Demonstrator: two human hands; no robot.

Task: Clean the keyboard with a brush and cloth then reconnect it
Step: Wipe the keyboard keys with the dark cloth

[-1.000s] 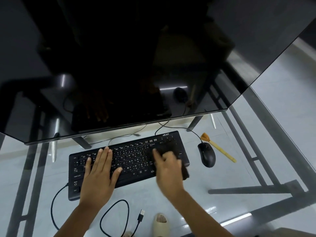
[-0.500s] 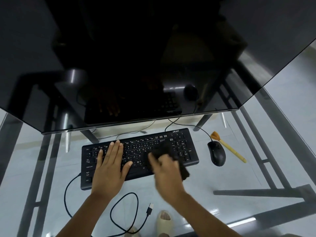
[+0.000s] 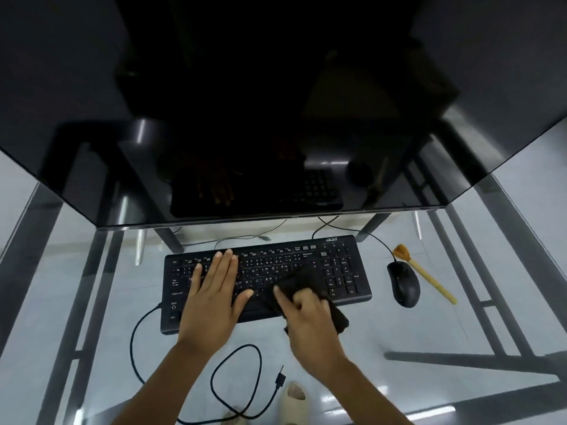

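The flat black plastic keyboard point(image 3: 267, 280) lies on the clear glass desk top point(image 3: 399, 332), near the desk's middle and just in front of the large dark monitor screen point(image 3: 276, 102).

The left hand point(image 3: 214, 289) rests palm down on the left half of the keys, fingers straight and together, thumb spread to the right. It covers the keys beneath it.

The right hand point(image 3: 306, 320) grips the dark folded cloth point(image 3: 302, 286), fingers curled over it. The cloth lies on the keys between the letter block and the number pad and overhangs the keyboard's near edge. Its outline is hard to separate from the black keys, and the hand hides its near part.

The keyboard's black cable point(image 3: 236, 384) leaves the left end, loops across the glass near the person and ends in a free USB plug point(image 3: 280, 378), which lies unconnected. Part of the loop is cut off at the bottom edge of the frame.

Right of the keyboard sits a black computer mouse point(image 3: 403, 283). Just beyond it lies a light wooden-handled brush point(image 3: 425, 273), bristles toward the far side; the mouse and brush are close, and contact cannot be determined.

Through the glass a pale sandal point(image 3: 291, 403) is visible, partly cut off. The screen shows only dim reflections.
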